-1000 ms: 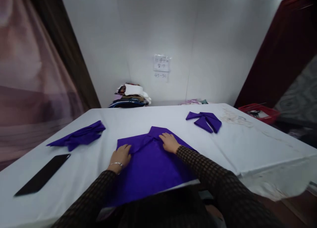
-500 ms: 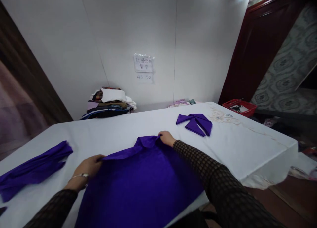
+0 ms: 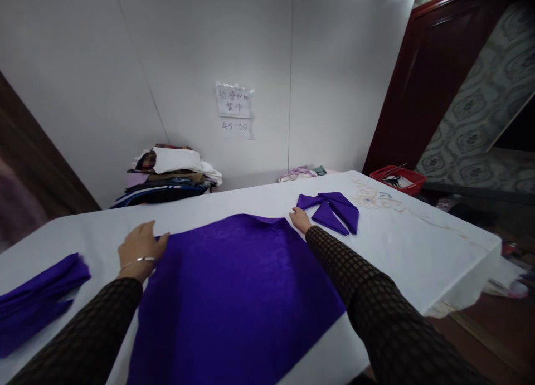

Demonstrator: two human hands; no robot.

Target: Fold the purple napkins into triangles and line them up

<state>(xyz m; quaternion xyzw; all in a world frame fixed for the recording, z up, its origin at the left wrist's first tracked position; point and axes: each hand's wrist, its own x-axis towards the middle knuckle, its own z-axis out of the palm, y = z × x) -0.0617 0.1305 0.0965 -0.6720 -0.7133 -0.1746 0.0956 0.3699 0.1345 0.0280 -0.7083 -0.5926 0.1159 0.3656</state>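
Observation:
A large purple cloth napkin (image 3: 234, 296) lies spread over the near part of the table, slightly raised along its far edge. My left hand (image 3: 141, 250) is at its far left corner, open, with the fingers apart and the thumb stretched toward the cloth. Just past the far right corner is my right hand (image 3: 300, 220); its fingers look loosened, with no cloth visible between them. Close beyond it lies a purple napkin folded into pointed shapes (image 3: 334, 212). Another purple cloth (image 3: 42, 301), loosely bunched, rests at the left.
The table carries a white cloth (image 3: 401, 257) with embroidery toward the right. Against the wall sits a pile of folded clothes (image 3: 171, 176), with pinkish fabric (image 3: 297, 174) farther right. A red basket (image 3: 399, 180) stands past the far right corner. A paper sign (image 3: 234, 109) hangs on the wall.
Both hands have let go of the napkin's far edge, which now lies flatter and wider. My left hand has moved up and opened; my right hand has shifted right. The view has turned slightly right.

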